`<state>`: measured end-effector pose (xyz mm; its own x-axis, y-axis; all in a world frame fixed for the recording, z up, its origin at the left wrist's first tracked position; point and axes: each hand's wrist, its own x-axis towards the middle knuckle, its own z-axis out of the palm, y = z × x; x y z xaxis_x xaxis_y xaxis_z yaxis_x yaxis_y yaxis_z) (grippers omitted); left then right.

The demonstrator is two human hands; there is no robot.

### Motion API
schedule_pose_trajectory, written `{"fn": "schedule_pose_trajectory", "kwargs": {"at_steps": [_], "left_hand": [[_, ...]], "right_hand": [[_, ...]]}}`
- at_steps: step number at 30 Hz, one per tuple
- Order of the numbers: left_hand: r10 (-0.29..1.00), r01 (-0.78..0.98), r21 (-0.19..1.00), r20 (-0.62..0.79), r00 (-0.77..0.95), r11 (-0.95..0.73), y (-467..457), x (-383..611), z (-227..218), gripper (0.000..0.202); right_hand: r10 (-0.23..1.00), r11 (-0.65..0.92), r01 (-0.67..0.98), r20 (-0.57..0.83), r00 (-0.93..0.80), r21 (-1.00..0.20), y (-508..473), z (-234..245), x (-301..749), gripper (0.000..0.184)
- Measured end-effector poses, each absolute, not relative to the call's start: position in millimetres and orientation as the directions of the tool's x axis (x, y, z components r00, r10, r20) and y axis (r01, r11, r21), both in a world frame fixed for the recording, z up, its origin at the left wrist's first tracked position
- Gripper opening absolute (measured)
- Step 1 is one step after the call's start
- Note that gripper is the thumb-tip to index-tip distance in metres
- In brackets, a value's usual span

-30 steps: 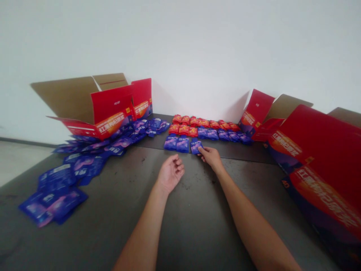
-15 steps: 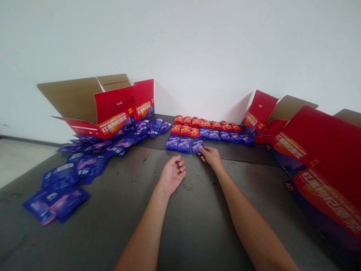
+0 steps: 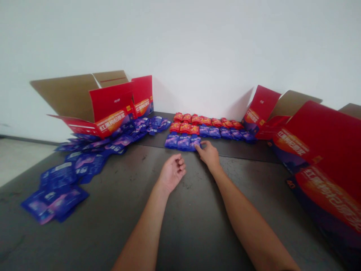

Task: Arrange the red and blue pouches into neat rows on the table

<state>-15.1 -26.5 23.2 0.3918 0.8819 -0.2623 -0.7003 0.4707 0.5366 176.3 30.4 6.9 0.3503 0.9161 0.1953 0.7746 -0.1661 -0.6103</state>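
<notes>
At the front row's right end, my right hand (image 3: 209,153) has its thumb on a blue-purple pouch (image 3: 194,143) and its fingers at that pouch's edge. Two similar blue pouches (image 3: 177,142) lie directly left of it, nearly touching. Loosely curled, with the palm partly showing and nothing visible in it, my left hand (image 3: 172,172) is above the dark table nearer to me. Behind the front row are red pouches (image 3: 185,128) and more blue pouches (image 3: 214,132) in one line, with a row of red pouches (image 3: 207,121) at the back.
An open red carton (image 3: 109,103) stands at the left, with a heap of blue pouches (image 3: 87,162) spilling beside it across the dark table (image 3: 180,233). On the right are another open carton (image 3: 261,107) and a large red carton (image 3: 324,158). A white wall (image 3: 197,49) rises behind.
My right hand has shifted slightly left with the blue pouch, closing the gap to the neighbouring pouch. My left hand has barely moved. The view has shifted a little.
</notes>
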Motion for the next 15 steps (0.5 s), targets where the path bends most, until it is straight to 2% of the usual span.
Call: {"fn": "schedule_pose_trajectory", "kwargs": {"at_steps": [3,8,12,15], "left_hand": [[0.883,-0.694,0.547,-0.255,0.394,0.468,-27,-15,23,0.028],[0.883,-0.695,0.546,-0.256,0.393,0.468,-26,-14,21,0.027],[0.878,-0.690,0.544,-0.266,0.397,0.477,-25,-13,18,0.027],[0.877,-0.683,0.551,-0.278,0.391,0.479,-25,-9,16,0.024]], "right_hand": [[0.902,-0.188,0.800,0.222,0.370,-0.569,31,6,175,0.046],[0.889,-0.132,0.746,0.256,0.381,-0.652,30,1,177,0.049],[0.841,0.048,0.716,0.415,0.348,-0.697,18,17,173,0.048],[0.786,0.252,0.721,0.570,0.237,-0.646,-1,53,152,0.044]]}}
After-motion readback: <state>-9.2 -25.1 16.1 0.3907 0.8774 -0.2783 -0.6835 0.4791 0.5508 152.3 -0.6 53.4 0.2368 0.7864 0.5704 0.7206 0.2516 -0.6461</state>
